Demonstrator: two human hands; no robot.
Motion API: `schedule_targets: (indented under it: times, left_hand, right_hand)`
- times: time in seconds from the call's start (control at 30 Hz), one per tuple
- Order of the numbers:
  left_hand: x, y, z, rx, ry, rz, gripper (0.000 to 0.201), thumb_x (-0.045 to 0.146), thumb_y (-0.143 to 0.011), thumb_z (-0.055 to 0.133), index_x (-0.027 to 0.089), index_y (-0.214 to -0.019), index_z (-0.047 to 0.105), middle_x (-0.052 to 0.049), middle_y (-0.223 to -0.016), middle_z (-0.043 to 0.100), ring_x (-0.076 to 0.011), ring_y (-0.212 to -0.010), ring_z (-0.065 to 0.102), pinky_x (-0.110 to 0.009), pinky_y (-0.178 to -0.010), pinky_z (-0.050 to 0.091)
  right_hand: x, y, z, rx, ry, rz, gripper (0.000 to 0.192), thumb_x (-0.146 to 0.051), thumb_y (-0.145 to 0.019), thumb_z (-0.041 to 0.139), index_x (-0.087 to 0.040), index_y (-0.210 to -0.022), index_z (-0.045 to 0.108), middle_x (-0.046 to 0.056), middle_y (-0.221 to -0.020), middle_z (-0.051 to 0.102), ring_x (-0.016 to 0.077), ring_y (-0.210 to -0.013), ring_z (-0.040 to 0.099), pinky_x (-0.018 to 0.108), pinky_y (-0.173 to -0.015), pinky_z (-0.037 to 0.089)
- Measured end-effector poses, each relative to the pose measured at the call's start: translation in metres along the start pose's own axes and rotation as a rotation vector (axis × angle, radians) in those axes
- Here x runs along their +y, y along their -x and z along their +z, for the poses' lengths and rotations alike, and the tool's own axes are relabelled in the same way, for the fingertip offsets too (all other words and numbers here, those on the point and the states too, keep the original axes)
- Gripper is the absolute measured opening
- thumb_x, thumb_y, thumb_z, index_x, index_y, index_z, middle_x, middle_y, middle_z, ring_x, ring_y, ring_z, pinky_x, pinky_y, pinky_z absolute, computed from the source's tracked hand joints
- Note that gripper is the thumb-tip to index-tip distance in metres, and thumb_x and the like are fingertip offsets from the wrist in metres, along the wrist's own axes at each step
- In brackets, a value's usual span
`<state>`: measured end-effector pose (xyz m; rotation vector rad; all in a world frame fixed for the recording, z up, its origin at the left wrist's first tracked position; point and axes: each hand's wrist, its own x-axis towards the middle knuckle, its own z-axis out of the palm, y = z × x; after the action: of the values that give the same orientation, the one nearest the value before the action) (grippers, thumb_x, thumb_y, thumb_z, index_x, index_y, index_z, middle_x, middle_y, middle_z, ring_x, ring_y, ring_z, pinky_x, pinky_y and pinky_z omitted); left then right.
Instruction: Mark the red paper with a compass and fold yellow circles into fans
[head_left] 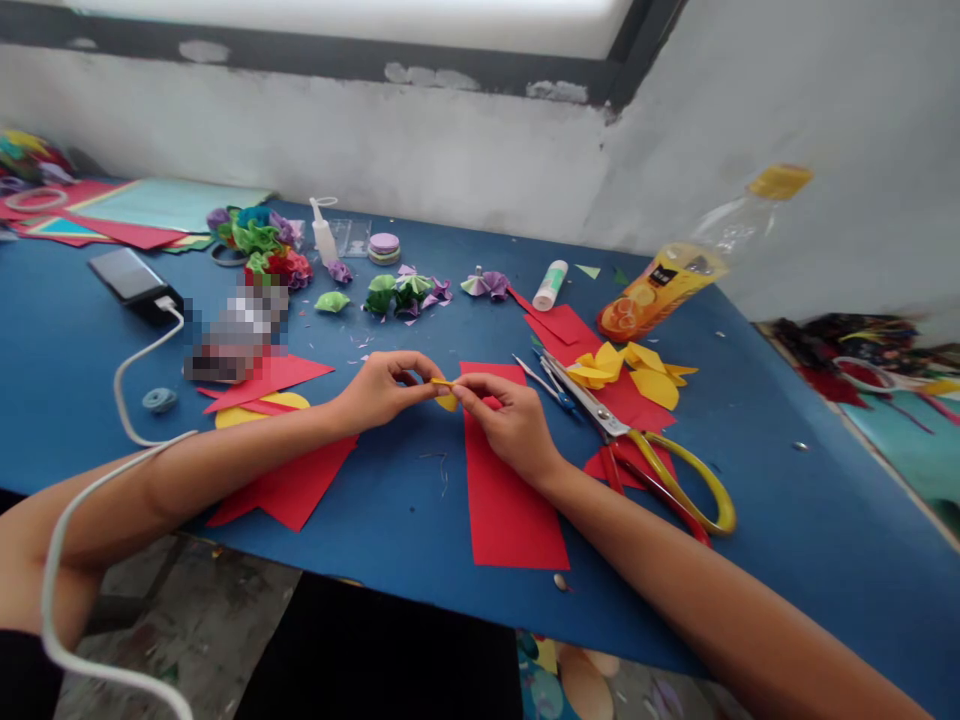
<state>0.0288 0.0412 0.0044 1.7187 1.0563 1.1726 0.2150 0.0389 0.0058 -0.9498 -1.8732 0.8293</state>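
Observation:
Above the middle of the blue table, my left hand (386, 387) and my right hand (514, 420) meet fingertip to fingertip. Between them they pinch a small folded piece of yellow paper (448, 401), partly hidden by the fingers. Under my right hand lies a red paper strip (514, 510). Red paper pieces (304, 495) and a yellow paper piece (259, 413) lie beside and beneath my left forearm. Folded yellow paper pieces (654, 385) rest to the right, near large scissors (626, 430) with yellow and red handles.
A juice bottle (656, 290) stands at the back right, close to a glue stick (551, 285). Crumpled paper flowers (409, 293) and a small squeeze bottle (323, 238) are along the back. A white cable (120, 375) runs from a black device (133, 282) over my left arm.

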Motion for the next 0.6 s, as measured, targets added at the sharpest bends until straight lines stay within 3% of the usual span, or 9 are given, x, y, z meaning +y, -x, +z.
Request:
schedule_targets:
  times: [0.23, 0.43, 0.6]
  left_hand:
    - [-0.0025, 0.0011, 0.0, -0.012, -0.112, 0.194, 0.016, 0.03, -0.082, 0.064, 0.018, -0.085, 0.074, -0.004, -0.079, 0.073, -0.0116, -0.068, 0.064, -0.019, -0.057, 0.048]
    - [0.0, 0.0033, -0.0009, 0.006, -0.139, 0.248, 0.013, 0.027, -0.082, 0.064, 0.017, -0.083, 0.074, -0.004, -0.076, 0.072, -0.0111, -0.066, 0.063, -0.02, -0.059, 0.049]
    - [0.0021, 0.0051, -0.0003, -0.017, -0.18, 0.303, 0.014, 0.023, -0.083, 0.062, 0.016, -0.084, 0.074, -0.004, -0.076, 0.072, -0.0101, -0.064, 0.062, -0.019, -0.058, 0.049]
  right_hand:
    - [-0.0001, -0.0011, 0.0011, 0.006, 0.012, -0.008, 0.013, -0.027, -0.083, 0.059, -0.017, -0.083, 0.068, 0.002, -0.078, 0.07, 0.0142, -0.071, 0.064, 0.024, -0.066, 0.049]
    - [0.0, -0.0027, 0.0008, -0.093, -0.122, 0.074, 0.019, -0.032, -0.081, 0.062, -0.019, -0.091, 0.071, 0.003, -0.085, 0.073, 0.0166, -0.075, 0.068, 0.026, -0.067, 0.053]
    - [0.0034, -0.0003, 0.0021, -0.046, -0.088, 0.056, 0.013, -0.025, -0.08, 0.063, -0.022, -0.083, 0.075, 0.001, -0.082, 0.075, 0.0183, -0.076, 0.07, 0.028, -0.072, 0.054]
